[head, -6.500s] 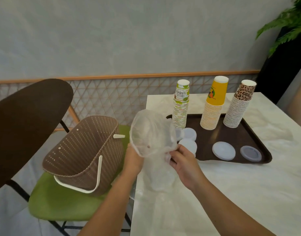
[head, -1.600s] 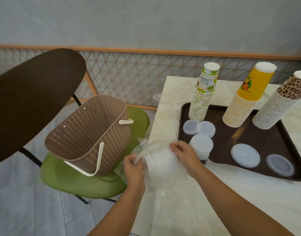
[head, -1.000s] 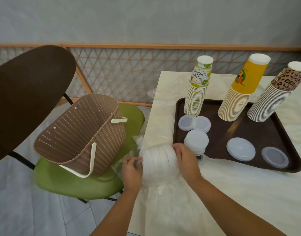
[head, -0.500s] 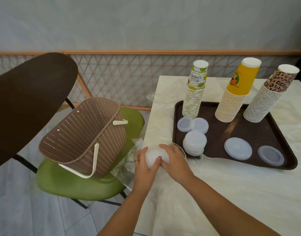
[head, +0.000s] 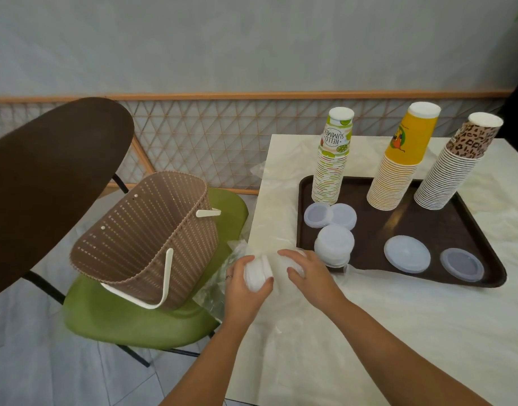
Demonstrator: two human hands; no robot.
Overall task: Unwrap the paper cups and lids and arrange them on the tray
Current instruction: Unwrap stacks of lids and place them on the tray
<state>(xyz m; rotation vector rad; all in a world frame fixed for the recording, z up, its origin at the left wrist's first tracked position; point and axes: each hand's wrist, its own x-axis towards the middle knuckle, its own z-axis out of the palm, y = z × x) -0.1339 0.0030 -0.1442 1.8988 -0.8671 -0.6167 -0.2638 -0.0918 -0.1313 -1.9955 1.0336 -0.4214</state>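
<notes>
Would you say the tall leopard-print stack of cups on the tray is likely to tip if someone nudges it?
Probably yes. The leopard-print cup stack already leans, its top well off from its base on the tray, so a nudge near the top could topple it. Being nested paper cups, it is likely light and might slide or separate rather than resist.

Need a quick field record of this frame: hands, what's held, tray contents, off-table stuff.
left hand: grips one end of the stack of white lids
right hand: grips the other end
lid stack: lying sideways at the table edge, off the tray
tray: three cup stacks: lime-print, yellow, leopard-print; short lid stack; four loose lids
chair: brown basket
</notes>
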